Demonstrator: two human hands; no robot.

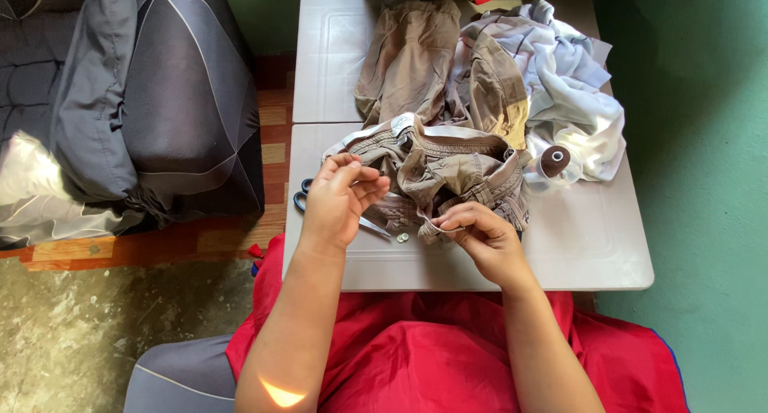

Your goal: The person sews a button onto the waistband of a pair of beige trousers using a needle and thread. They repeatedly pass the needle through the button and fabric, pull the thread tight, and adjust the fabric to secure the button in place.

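Looking down, I see a grey sofa (144, 101) filling the left side, with a pale cushion (32, 189) at its near end. Beside it stands the white surface (592, 245), made of two panels, against a green wall (696, 141). A red skirt (432, 357) covers my lap below its near edge. On the surface lies a heap of clothes: khaki trousers (448, 169) crumpled in the middle, with one leg stretching toward the far edge, and a white shirt (572, 101) bunched to the right. My left hand (340, 201) is raised just left of the trousers, fingers curled and thumb pressed to the fingertips; whether anything sits in that pinch I cannot tell. My right hand (484, 237) pinches the near hem of the trousers between thumb and forefinger. Scissors (308, 195) with dark handles lie mostly hidden under the left hand. A brown spool (555, 160) stands upright against the shirt. Two small buttons (402, 237) rest on the surface between my hands.
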